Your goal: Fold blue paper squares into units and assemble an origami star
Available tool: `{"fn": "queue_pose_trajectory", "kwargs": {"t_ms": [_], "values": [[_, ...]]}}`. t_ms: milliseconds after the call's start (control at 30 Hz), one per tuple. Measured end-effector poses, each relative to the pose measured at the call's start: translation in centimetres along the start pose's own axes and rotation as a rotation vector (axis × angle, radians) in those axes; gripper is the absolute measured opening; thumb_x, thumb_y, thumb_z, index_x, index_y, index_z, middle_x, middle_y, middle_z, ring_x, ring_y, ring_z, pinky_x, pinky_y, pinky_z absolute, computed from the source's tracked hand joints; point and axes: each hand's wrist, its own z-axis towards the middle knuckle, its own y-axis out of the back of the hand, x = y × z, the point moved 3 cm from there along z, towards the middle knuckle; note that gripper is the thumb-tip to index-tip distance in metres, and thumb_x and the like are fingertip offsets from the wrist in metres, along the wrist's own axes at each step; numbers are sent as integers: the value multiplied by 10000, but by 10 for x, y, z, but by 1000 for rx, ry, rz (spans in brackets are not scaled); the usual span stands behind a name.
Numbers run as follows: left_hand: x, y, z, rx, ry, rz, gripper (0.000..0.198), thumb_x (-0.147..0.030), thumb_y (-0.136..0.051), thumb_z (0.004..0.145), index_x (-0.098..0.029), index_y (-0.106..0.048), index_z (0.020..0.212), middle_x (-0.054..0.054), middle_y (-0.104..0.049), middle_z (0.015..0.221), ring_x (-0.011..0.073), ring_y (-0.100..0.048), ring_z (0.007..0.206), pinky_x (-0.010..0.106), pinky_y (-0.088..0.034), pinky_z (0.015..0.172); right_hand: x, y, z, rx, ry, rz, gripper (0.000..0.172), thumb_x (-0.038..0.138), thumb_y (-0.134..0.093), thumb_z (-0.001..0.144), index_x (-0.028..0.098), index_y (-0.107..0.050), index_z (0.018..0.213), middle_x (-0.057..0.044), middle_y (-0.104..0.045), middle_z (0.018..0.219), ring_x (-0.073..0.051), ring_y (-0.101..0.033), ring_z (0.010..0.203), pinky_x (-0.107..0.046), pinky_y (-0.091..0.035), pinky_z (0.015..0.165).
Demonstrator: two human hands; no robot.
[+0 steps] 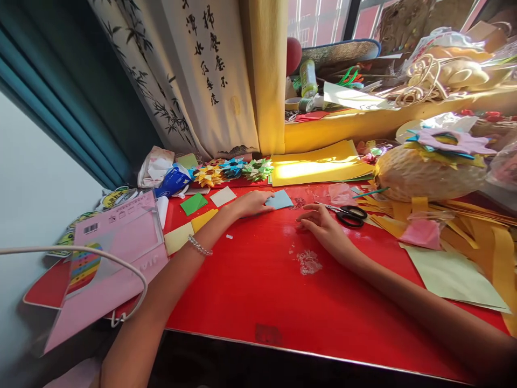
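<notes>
My left hand (254,203), with a beaded bracelet on its wrist, is closed at the left edge of a light blue square of paper (283,199). Some of its fingertips are hidden. Just to the right, my right hand (317,222) hovers over or rests on the red tabletop, fingers loosely curled and apart, nothing in them. Black-handled scissors (350,215) lie right beside its fingertips. Left of my left hand are a green square (193,204), a white square (223,196), a yellow square (204,220) and a cream square (178,238).
Folded paper stars (232,168) line the back, beside yellow sheets (315,164). A pink folder (117,253) and white cable (121,261) are at left. Clear scraps (309,262) lie mid-table (242,296). Pale green paper (452,275), orange strips (480,242) and a bulging bag (428,172) crowd the right.
</notes>
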Motion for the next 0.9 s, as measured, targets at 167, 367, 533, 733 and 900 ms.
{"fn": "queue_pose_trajectory", "kwargs": {"t_ms": [167,367,533,733,900], "values": [[0,8,3,32,-29,17,344,-389,-401,847,-185,-587,1051,47,-672,920,162,-600,755,215,-384,629,0,1,2,2,-9,-11,229,270,-477,792,205,-387,992,-2,-533,799,-132,-576,677,-308,-452,680],[-2,8,5,13,-29,43,398,-346,-302,884,-147,-641,826,66,-674,781,158,-564,663,236,-333,583,1,2,4,0,-15,-12,223,256,-470,788,198,-404,993,-3,-548,802,-125,-565,670,-295,-434,680],[2,6,7,48,-40,-13,322,-424,-443,822,-189,-642,917,14,-692,808,145,-590,722,201,-355,620,2,5,6,31,-17,-46,184,255,-472,790,189,-446,960,-3,-565,772,-130,-570,689,-291,-427,689],[4,4,7,33,-21,-53,341,-442,-461,804,-186,-636,946,19,-690,807,144,-596,710,202,-360,615,2,11,9,92,-44,6,167,278,-489,791,183,-467,927,-7,-582,754,-131,-587,678,-283,-447,668],[3,5,6,25,-17,-68,334,-434,-433,821,-195,-642,924,14,-686,790,145,-596,718,204,-361,618,2,13,10,89,-59,93,145,249,-499,789,177,-482,914,-8,-591,751,-113,-581,649,-263,-450,650]]}}
